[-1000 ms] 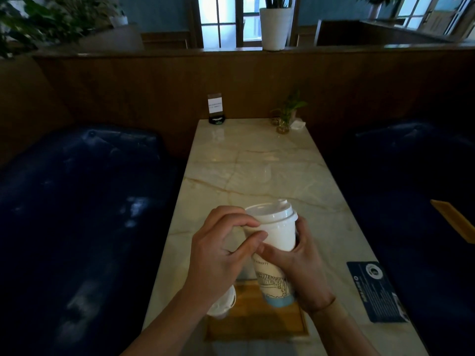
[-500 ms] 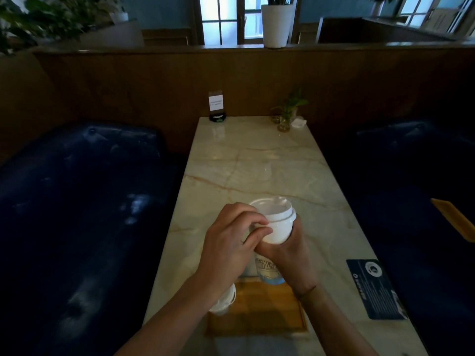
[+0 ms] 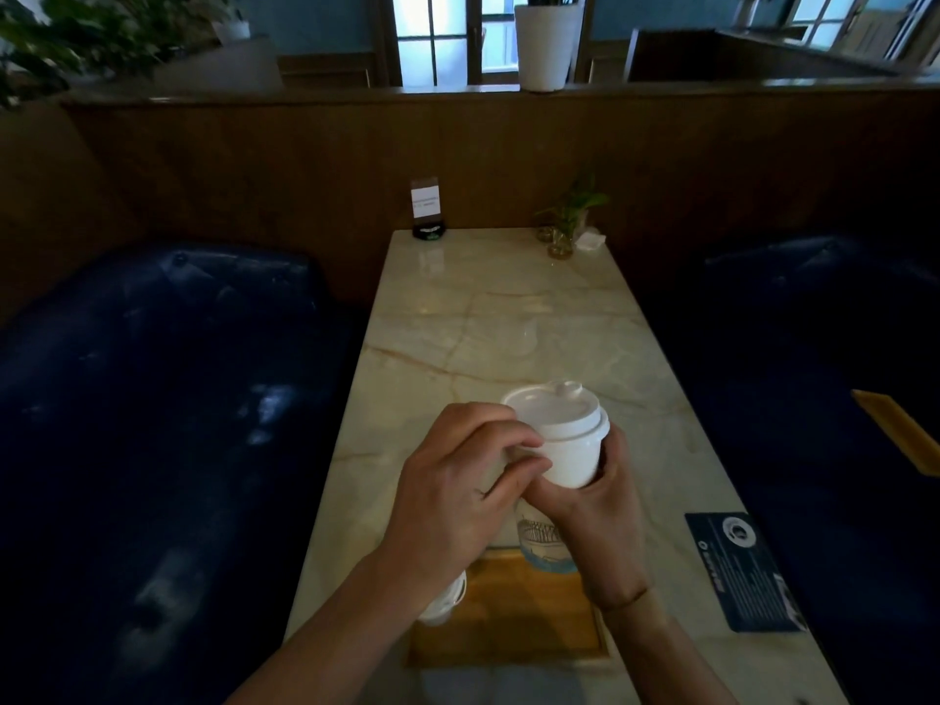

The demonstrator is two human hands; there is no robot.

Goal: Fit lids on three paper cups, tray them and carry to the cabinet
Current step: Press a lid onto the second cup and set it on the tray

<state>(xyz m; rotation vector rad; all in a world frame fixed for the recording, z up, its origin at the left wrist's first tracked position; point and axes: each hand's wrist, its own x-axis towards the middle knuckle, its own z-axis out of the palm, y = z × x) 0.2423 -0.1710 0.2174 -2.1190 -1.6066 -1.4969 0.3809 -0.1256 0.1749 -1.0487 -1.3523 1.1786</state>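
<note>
At nine o'clock a dark blue padded bench (image 3: 168, 399) runs along the left side of the marble table (image 3: 508, 323), which stretches from the near edge out to twelve o'clock. At the table's far end a small card stand (image 3: 426, 208) sits at about eleven o'clock.

Low in the view, at about seven o'clock, a second cup with a white lid (image 3: 445, 600) peeks out from under the left forearm, at the left edge of a wooden tray (image 3: 513, 628) that lies on the table near the person. How much of that cup rests on the tray cannot be told.

The left hand (image 3: 452, 496) is curled, its fingertips and thumb pinching the rim of the white lid (image 3: 554, 412) on the cup's left side. The paper cup (image 3: 564, 460) is held in the air above the far edge of the tray, near the middle of the table, tilted with its top leaning away and to the right; a blue line drawing shows on its lower part. The lid sits on the cup's mouth. The right hand (image 3: 600, 511) wraps around the cup's body from the right and below, thumb across the front.

At one o'clock, far off, a small green plant in a glass jar (image 3: 562, 231) stands on the table beside a white folded napkin (image 3: 590, 240). At four o'clock a dark printed card (image 3: 742, 572) lies flat near the table's right edge. Beyond it, at three o'clock, is another dark blue bench (image 3: 814, 348).
</note>
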